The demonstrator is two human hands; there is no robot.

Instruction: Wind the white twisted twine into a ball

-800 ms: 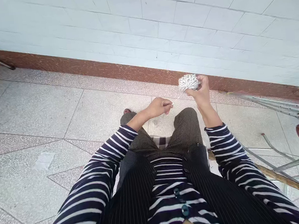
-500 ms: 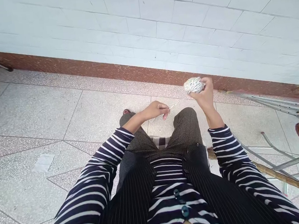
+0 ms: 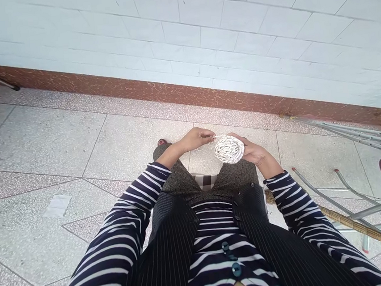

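Mid-frame, the ball of yarn (image 3: 229,149) sits in the right hand (image 3: 252,151), above the right knee. The left hand (image 3: 197,138) lies just left of it, pinching the strand between them. Metal rods (image 3: 340,130) lie on the floor (image 3: 42,143) at the right edge, the wall (image 3: 200,34) across the top.

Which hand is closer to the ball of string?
Right. The right hand cups the ball of string from its right side; the left hand is just left of it, pinching the loose strand.

Bright, even daylight; sharp focus, bowed edges.
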